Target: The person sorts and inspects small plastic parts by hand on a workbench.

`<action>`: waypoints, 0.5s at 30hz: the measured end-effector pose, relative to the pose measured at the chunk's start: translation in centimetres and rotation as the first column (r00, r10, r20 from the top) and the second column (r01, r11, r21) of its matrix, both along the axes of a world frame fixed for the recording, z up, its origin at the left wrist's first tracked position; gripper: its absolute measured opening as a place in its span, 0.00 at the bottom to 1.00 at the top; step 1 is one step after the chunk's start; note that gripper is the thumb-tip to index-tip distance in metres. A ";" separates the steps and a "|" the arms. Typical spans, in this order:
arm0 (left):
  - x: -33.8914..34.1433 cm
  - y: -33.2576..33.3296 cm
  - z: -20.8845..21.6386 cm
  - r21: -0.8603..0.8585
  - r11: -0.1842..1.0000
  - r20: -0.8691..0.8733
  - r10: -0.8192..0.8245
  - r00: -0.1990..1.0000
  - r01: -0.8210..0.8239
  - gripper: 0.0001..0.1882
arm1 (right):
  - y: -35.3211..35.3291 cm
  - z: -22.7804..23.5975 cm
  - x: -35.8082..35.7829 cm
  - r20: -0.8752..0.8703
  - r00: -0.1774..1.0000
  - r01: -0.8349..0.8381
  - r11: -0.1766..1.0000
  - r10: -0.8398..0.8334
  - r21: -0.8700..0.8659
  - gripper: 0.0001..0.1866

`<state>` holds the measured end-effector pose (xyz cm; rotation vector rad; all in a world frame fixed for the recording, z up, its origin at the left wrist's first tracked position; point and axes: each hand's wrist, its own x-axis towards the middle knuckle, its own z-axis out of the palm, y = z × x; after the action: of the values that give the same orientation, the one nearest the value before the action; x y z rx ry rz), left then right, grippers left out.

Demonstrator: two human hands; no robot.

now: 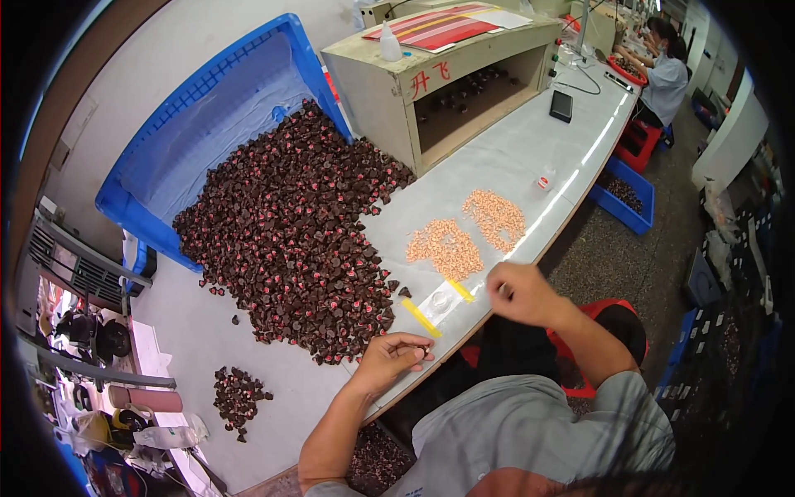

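Observation:
My left hand [387,362] rests at the table's near edge, closed in a pinch on a small dark part at its fingertips. To its right, my right hand [525,295] is raised by the edge with fingers curled in; what they hold, if anything, is hidden. Between the hands, a clear patch [440,300] lies on the tabletop, flanked by yellow tape strips [421,318]. Just beyond are two piles of tiny copper-coloured pieces, a nearer pile [445,248] and a farther pile [495,219]. A big heap of dark parts with pinkish-red spots [290,232] spreads left of them.
A tipped blue crate [149,157] backs the heap. A beige open-fronted box [368,103] stands beyond, with a white bottle [389,41] on top. A smaller dark pile [238,399] lies left. Another person [664,83] sits at the far right, near a blue bin [625,197].

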<state>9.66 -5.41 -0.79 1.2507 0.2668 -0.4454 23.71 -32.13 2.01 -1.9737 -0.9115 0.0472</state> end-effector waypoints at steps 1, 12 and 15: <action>0.0 0.0 0.0 0.004 1.000 -0.001 -0.001 1.000 0.001 0.13 | 1.3 0.0 -1.0 -0.018 0.995 -0.100 0.995 0.100 0.001 0.06; -0.6 0.5 -1.0 0.042 0.993 0.032 -0.115 0.993 0.113 0.13 | 7.6 -1.1 -4.5 0.121 0.888 -0.438 0.896 0.444 -0.075 0.07; 0.1 0.1 -1.7 -0.059 0.996 0.055 -0.067 0.996 0.071 0.13 | 7.6 -0.6 -5.8 0.235 0.917 -0.320 0.946 0.322 -0.047 0.06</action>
<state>9.73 -5.34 -2.51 1.2125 0.1639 -0.4757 17.90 -24.54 1.38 -1.8433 -1.3914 -0.0013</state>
